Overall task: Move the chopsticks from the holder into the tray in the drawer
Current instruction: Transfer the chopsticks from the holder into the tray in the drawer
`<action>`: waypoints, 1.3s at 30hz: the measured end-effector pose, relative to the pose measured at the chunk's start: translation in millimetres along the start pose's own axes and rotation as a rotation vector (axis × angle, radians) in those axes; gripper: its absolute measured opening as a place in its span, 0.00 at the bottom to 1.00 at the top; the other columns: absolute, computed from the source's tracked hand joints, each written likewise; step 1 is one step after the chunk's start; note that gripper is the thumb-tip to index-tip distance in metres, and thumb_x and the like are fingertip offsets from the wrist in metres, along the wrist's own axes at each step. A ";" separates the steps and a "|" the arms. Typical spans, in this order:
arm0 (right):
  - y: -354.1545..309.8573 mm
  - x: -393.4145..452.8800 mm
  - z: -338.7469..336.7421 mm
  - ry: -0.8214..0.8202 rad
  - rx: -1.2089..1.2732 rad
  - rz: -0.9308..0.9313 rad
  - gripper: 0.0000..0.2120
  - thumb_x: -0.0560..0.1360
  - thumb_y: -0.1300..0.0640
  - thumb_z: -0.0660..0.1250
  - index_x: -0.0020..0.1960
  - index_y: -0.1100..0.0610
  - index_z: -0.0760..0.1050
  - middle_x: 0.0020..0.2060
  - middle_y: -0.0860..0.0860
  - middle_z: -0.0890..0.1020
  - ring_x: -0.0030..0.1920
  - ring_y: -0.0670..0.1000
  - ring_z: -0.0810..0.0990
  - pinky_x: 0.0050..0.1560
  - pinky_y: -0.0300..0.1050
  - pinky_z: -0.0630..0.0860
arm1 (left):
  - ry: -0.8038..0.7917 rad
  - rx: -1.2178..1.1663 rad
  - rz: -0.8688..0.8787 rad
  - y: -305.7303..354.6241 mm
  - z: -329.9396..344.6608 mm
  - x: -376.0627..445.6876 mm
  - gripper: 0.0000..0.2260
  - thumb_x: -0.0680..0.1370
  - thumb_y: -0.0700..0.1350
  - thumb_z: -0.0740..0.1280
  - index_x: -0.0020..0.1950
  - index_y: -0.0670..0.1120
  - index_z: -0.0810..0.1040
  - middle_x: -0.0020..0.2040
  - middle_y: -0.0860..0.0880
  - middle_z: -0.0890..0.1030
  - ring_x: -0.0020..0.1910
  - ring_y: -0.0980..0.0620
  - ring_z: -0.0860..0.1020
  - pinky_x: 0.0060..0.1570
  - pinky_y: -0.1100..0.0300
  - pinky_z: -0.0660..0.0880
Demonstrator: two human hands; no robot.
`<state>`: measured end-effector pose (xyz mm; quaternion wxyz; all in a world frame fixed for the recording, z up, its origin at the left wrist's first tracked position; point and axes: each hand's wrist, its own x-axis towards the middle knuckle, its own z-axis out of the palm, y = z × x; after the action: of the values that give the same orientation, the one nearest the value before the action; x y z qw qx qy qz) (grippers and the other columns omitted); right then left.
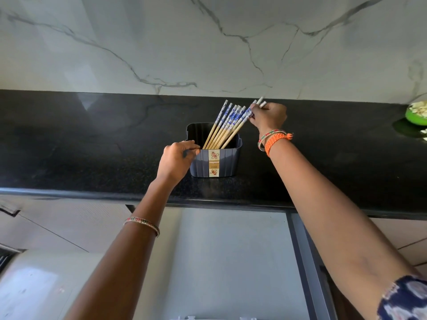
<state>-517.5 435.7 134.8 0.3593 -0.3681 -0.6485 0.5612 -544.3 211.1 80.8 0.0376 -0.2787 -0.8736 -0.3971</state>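
A dark grey square holder (216, 163) with a paper label stands on the black granite counter (92, 146). Several wooden chopsticks (225, 124) with blue and white patterned tops lean to the right inside it. My left hand (176, 159) holds the holder's left front corner, fingers curled over the rim. My right hand (268, 117) pinches the patterned tops of a few chopsticks at the right of the bunch. An open drawer (231, 262) with a pale bottom lies below the counter edge; the tray's rim barely shows at the bottom.
A marble backsplash (208, 42) rises behind the counter. At the far right sits a green bowl (417, 114) with pale pieces in it. A dark drawer rail (309, 262) runs along the drawer's right side. A pale appliance (34, 285) stands at lower left.
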 end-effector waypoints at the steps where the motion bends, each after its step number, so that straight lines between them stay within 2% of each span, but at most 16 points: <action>1: -3.6 -0.1 -4.9 0.018 0.018 -0.005 0.08 0.71 0.63 0.72 0.43 0.68 0.82 0.38 0.61 0.84 0.37 0.56 0.84 0.43 0.55 0.84 | -0.001 0.000 0.000 2.0 -1.4 -1.4 0.11 0.76 0.42 0.65 0.58 0.43 0.80 0.63 0.44 0.78 0.61 0.46 0.77 0.55 0.61 0.72; 6: -34.7 -5.4 -39.0 0.114 0.042 -0.103 0.08 0.71 0.62 0.72 0.42 0.69 0.82 0.38 0.61 0.84 0.37 0.57 0.85 0.43 0.55 0.83 | -0.002 -0.022 0.009 21.7 -19.1 -13.3 0.12 0.76 0.43 0.66 0.58 0.43 0.80 0.64 0.44 0.77 0.61 0.45 0.77 0.56 0.59 0.72; 9: -57.5 -16.0 -65.2 0.199 0.059 -0.159 0.08 0.71 0.61 0.72 0.41 0.68 0.81 0.39 0.61 0.85 0.39 0.58 0.85 0.44 0.55 0.83 | -0.017 -0.067 0.022 39.2 -32.2 -25.6 0.12 0.76 0.43 0.66 0.58 0.42 0.79 0.62 0.44 0.79 0.59 0.46 0.78 0.57 0.56 0.75; 12: -72.7 -35.7 -94.3 0.296 0.081 -0.209 0.08 0.71 0.59 0.73 0.40 0.65 0.80 0.38 0.59 0.85 0.39 0.55 0.85 0.44 0.54 0.83 | -0.044 -0.132 0.038 55.5 -40.6 -43.7 0.12 0.76 0.42 0.66 0.59 0.42 0.79 0.59 0.43 0.81 0.58 0.47 0.79 0.56 0.58 0.74; 15: -73.6 -66.3 -123.7 0.325 0.179 -0.188 0.10 0.71 0.60 0.72 0.42 0.68 0.79 0.40 0.61 0.85 0.39 0.55 0.85 0.43 0.52 0.84 | -0.078 -0.192 0.040 64.8 -41.9 -73.1 0.12 0.76 0.41 0.66 0.59 0.41 0.79 0.58 0.43 0.82 0.57 0.47 0.80 0.57 0.57 0.75; 18: -51.4 -112.7 -145.7 0.312 0.326 -0.056 0.09 0.71 0.62 0.72 0.45 0.69 0.79 0.37 0.59 0.83 0.33 0.50 0.82 0.34 0.41 0.82 | -0.099 -0.257 -0.007 65.2 -36.1 -108.3 0.12 0.76 0.41 0.66 0.59 0.41 0.79 0.58 0.43 0.82 0.57 0.47 0.80 0.57 0.59 0.74; 20: -18.0 -152.3 -156.1 0.313 0.385 0.081 0.07 0.71 0.62 0.72 0.40 0.67 0.78 0.32 0.56 0.80 0.31 0.50 0.80 0.32 0.41 0.81 | -0.100 -0.306 -0.079 57.4 -29.4 -139.8 0.12 0.76 0.41 0.67 0.58 0.40 0.79 0.56 0.42 0.82 0.56 0.47 0.80 0.59 0.59 0.74; 22: 24.7 -192.2 -163.4 0.295 0.425 0.222 0.11 0.73 0.63 0.71 0.33 0.64 0.75 0.30 0.55 0.78 0.32 0.52 0.79 0.32 0.42 0.81 | -0.088 -0.323 -0.160 42.2 -21.8 -174.6 0.11 0.76 0.39 0.66 0.57 0.38 0.80 0.55 0.40 0.82 0.56 0.46 0.80 0.58 0.61 0.74; 25: 101.4 -259.4 -171.8 0.268 0.421 0.449 0.08 0.75 0.62 0.68 0.38 0.64 0.76 0.35 0.56 0.78 0.35 0.52 0.79 0.31 0.40 0.81 | -0.110 -0.249 -0.323 5.5 -10.3 -240.1 0.11 0.76 0.36 0.64 0.57 0.38 0.80 0.56 0.39 0.82 0.58 0.45 0.79 0.53 0.67 0.71; 28: 165.1 -320.0 -179.9 0.242 0.410 0.649 0.13 0.76 0.62 0.67 0.34 0.59 0.71 0.35 0.54 0.76 0.33 0.48 0.77 0.28 0.35 0.80 | -0.177 -0.183 -0.514 -34.9 -1.6 -301.0 0.13 0.77 0.38 0.63 0.59 0.38 0.78 0.60 0.39 0.79 0.61 0.44 0.77 0.58 0.60 0.71; 30: 191.5 -348.8 -180.4 0.289 0.356 0.739 0.15 0.74 0.64 0.69 0.31 0.61 0.70 0.31 0.55 0.76 0.31 0.49 0.76 0.28 0.39 0.81 | -0.233 -0.149 -0.625 -58.6 2.1 -332.5 0.14 0.77 0.38 0.63 0.62 0.37 0.76 0.62 0.37 0.78 0.61 0.42 0.77 0.58 0.57 0.72; 32: 206.9 -367.3 -179.9 0.323 0.324 0.806 0.16 0.73 0.66 0.70 0.30 0.64 0.68 0.30 0.56 0.75 0.31 0.51 0.77 0.36 0.46 0.83 | -0.298 -0.122 -0.701 -77.2 5.7 -353.1 0.16 0.78 0.40 0.62 0.64 0.39 0.74 0.62 0.36 0.78 0.60 0.38 0.76 0.58 0.52 0.73; 34: 218.2 -377.8 -180.0 0.303 0.306 0.842 0.16 0.74 0.66 0.69 0.32 0.64 0.66 0.33 0.56 0.74 0.36 0.54 0.79 0.45 0.49 0.82 | -0.361 -0.127 -0.747 -89.0 8.1 -365.0 0.17 0.78 0.42 0.62 0.66 0.39 0.73 0.62 0.35 0.77 0.60 0.36 0.76 0.59 0.50 0.73; 36: 225.0 -384.0 -182.2 0.268 0.277 0.874 0.13 0.74 0.66 0.68 0.35 0.67 0.68 0.39 0.58 0.76 0.46 0.59 0.80 0.47 0.47 0.80 | -0.404 -0.181 -0.783 -94.6 11.0 -371.4 0.17 0.78 0.43 0.62 0.66 0.39 0.72 0.62 0.34 0.76 0.61 0.34 0.74 0.60 0.47 0.72; 38: 228.0 -387.7 -182.4 0.250 0.246 0.902 0.09 0.75 0.67 0.68 0.47 0.74 0.72 0.48 0.64 0.79 0.53 0.63 0.81 0.47 0.47 0.80 | -0.430 -0.211 -0.796 -98.4 14.2 -376.0 0.17 0.78 0.43 0.63 0.65 0.39 0.73 0.61 0.34 0.77 0.61 0.35 0.75 0.60 0.47 0.73; 39: 230.0 -388.3 -181.3 0.246 0.226 0.908 0.12 0.75 0.67 0.67 0.54 0.75 0.73 0.52 0.66 0.79 0.54 0.63 0.81 0.47 0.48 0.80 | -0.441 -0.221 -0.800 -100.0 15.6 -377.4 0.17 0.78 0.43 0.63 0.65 0.39 0.73 0.61 0.34 0.77 0.61 0.36 0.75 0.61 0.48 0.73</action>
<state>-158.2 200.6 -93.6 0.1898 -0.6360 -0.3100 0.6807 -275.9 -3.1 -105.4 -0.3350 0.0000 -0.8520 -0.4024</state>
